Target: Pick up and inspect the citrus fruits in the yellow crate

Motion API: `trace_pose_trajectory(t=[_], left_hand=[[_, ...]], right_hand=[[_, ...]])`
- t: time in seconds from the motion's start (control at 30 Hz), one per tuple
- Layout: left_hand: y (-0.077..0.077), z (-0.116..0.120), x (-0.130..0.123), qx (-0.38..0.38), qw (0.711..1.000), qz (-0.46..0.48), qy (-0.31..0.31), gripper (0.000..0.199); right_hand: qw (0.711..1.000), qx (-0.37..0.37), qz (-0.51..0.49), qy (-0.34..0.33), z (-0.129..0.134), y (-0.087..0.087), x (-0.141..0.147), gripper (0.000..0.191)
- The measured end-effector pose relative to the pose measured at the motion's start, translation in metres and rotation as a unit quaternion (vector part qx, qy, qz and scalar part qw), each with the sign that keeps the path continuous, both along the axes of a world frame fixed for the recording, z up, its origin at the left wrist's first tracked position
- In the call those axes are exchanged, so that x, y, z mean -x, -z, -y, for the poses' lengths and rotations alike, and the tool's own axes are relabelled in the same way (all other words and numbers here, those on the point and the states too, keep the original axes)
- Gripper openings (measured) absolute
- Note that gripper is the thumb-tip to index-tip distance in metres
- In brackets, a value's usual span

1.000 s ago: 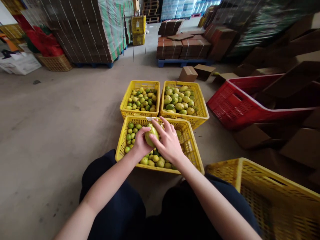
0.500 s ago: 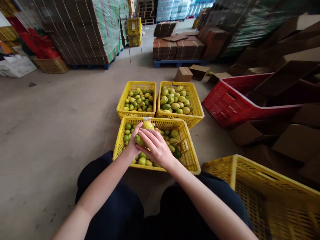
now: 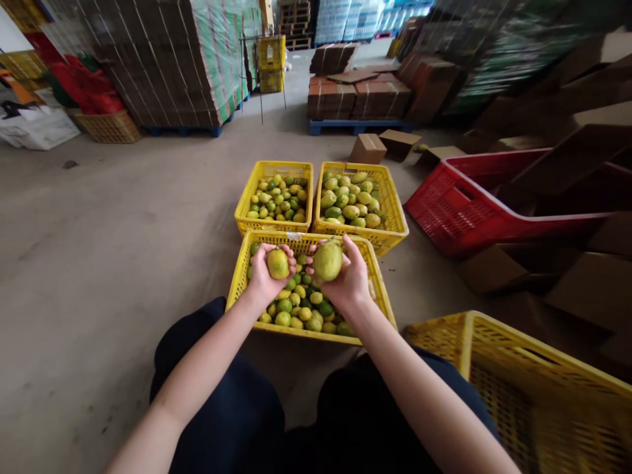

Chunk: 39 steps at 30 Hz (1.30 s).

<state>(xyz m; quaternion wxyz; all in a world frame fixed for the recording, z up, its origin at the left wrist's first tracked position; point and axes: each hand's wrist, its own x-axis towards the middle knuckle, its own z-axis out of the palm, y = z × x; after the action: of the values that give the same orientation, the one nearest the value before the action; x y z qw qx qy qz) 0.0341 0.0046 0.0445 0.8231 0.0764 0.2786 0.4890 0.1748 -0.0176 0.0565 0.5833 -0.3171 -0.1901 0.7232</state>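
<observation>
Over the near yellow crate [image 3: 385, 309], my two hands are apart, each cradling one fruit. My left hand [image 3: 264, 276] is closed around a small yellow-green lemon [image 3: 278, 263]. In my right hand [image 3: 353, 280] rests a larger green lemon [image 3: 328, 261], with the thumb raised along its right side and the fingers beneath it. Many yellow and green lemons [image 3: 295, 309] of mixed sizes lie in the crate below, partly hidden by my hands and wrists.
Beyond stand two yellow crates, the left one [image 3: 239, 214] with smaller lemons and the right one [image 3: 402, 227] with larger ones. A yellow crate [image 3: 543, 355] is by my right leg. Farther right are a red crate [image 3: 444, 210] and cardboard boxes [image 3: 368, 149]. Wrapped stacks [image 3: 162, 66] stand behind.
My hands were together with both lemons between them. They have moved apart, one lemon in each, and the larger one now shows fully in my right hand. The view has shifted slightly.
</observation>
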Motion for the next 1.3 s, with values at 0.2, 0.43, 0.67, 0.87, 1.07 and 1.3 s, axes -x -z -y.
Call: trace_pose_trajectory(t=[0.2, 0.43, 0.67, 0.87, 1.07, 1.3], left_hand=[[-0.001, 0.003, -0.002, -0.133, 0.983, -0.116, 0.056, 0.03], [0.004, 0.006, 0.0, -0.227, 0.954, -0.175, 0.09, 0.034], [0.002, 0.008, 0.003, -0.275, 0.936, -0.205, 0.082, 0.035], [0.0, 0.011, 0.002, -0.282, 0.931, -0.217, 0.079, 0.036], [0.004, 0.007, -0.001, -0.208, 0.958, -0.175, 0.092, 0.034], [0.004, 0.002, -0.004, -0.06, 0.986, -0.116, 0.104, 0.032]], right_hand=[[0.996, 0.03, -0.046, -0.073, 0.001, 0.007, 0.003, 0.032], [0.996, -0.042, 0.012, -0.076, 0.003, 0.005, 0.008, 0.033], [0.983, -0.118, 0.13, -0.061, 0.007, -0.002, 0.008, 0.028], [0.978, -0.139, 0.141, -0.067, 0.01, 0.0, 0.006, 0.032], [0.991, -0.078, 0.066, -0.081, 0.005, 0.005, 0.006, 0.035], [0.996, 0.046, -0.046, -0.062, -0.006, 0.015, 0.005, 0.033]])
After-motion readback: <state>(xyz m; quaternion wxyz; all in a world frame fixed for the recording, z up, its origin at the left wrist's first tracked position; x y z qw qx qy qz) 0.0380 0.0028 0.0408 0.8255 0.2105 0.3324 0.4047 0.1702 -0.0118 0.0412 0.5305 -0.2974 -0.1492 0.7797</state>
